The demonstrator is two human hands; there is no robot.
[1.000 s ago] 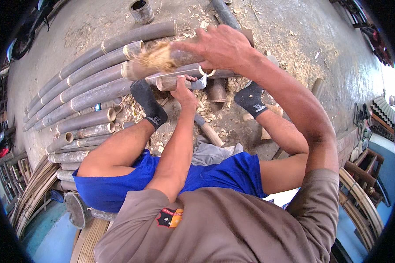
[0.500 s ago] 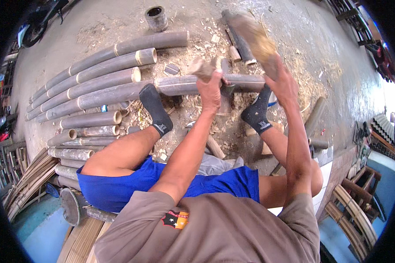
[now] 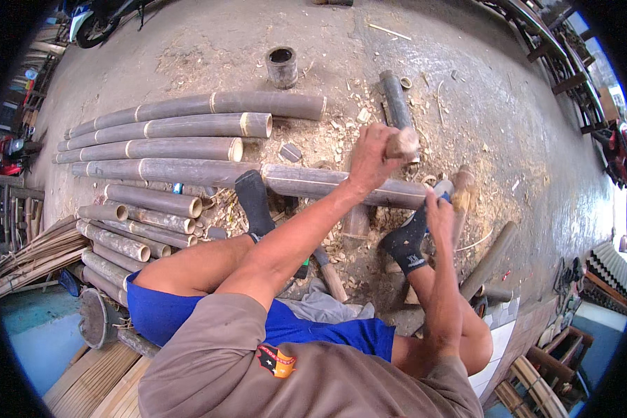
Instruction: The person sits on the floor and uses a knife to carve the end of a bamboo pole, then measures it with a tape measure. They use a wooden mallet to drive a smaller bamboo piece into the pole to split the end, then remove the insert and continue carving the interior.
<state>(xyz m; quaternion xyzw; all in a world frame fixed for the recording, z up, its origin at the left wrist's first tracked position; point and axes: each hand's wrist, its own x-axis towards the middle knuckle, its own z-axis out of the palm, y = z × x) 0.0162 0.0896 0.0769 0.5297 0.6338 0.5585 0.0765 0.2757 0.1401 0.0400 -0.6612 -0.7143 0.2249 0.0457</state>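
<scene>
pale daylight glare on floor [image 3: 578, 198] at right, dark curved edges

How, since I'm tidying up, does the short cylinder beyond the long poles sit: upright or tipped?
Upright. The short cylinder has its dark round mouth facing up, with the side wall showing below.

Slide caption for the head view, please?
Left hand holding a wooden piece, right hand with a wooden club, amid bamboo poles.

shavings [image 3: 343, 129] behind pole [image 3: 303, 179] (tube [image 3: 283, 73] farther)
</scene>
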